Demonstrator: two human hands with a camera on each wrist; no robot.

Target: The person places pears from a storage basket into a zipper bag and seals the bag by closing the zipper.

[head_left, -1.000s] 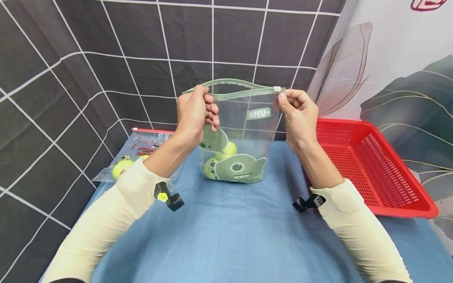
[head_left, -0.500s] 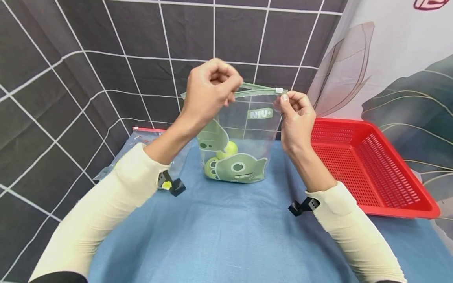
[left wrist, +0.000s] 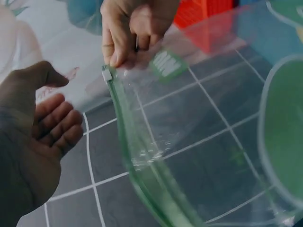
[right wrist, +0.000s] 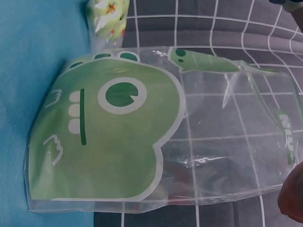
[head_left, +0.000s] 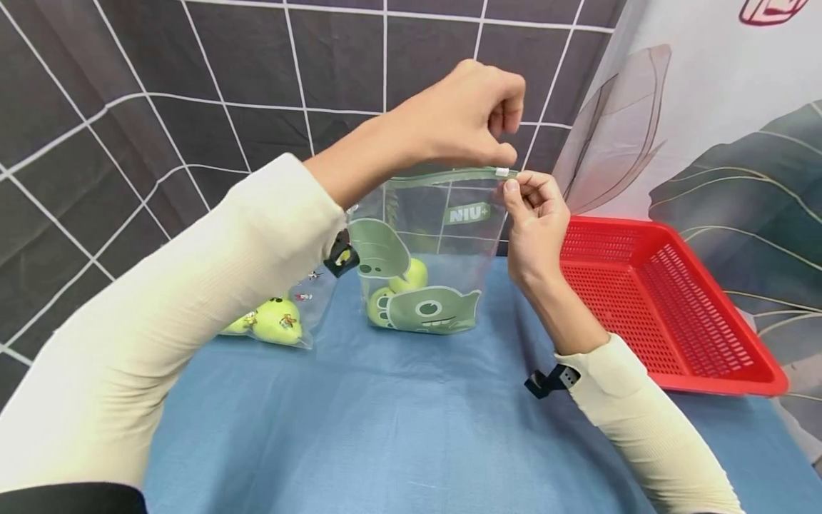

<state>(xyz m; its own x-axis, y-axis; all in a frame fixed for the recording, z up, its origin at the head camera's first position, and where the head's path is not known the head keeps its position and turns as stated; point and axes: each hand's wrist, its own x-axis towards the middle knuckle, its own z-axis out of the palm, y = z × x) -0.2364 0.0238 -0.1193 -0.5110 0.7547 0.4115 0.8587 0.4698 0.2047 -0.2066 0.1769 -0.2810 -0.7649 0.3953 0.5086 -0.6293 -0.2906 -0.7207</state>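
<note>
A clear slider zip bag (head_left: 437, 310) with a green cartoon monster and "NIU+" printed on it stands upright on the blue cloth. Inside it lie yellow-green balls (head_left: 411, 275). My right hand (head_left: 538, 221) pinches the bag's top right corner between thumb and fingers, just beside the white slider (head_left: 502, 172). Above the zip, my left hand (head_left: 472, 118) hovers near that slider. Its thumb and loosely bent fingers stand apart with nothing between them, as the left wrist view shows, with the slider (left wrist: 107, 74) a short way off.
A second clear bag with yellow-green balls (head_left: 277, 320) lies on the left, partly hidden by my left sleeve. To the right stands a red perforated basket (head_left: 674, 378). A dark grid-patterned cloth (head_left: 340, 64) hangs close behind the bag.
My left hand has let go of the bag's left top edge and moved up and right to above the slider. The bag's mouth looks narrower. My right hand keeps its pinch.
</note>
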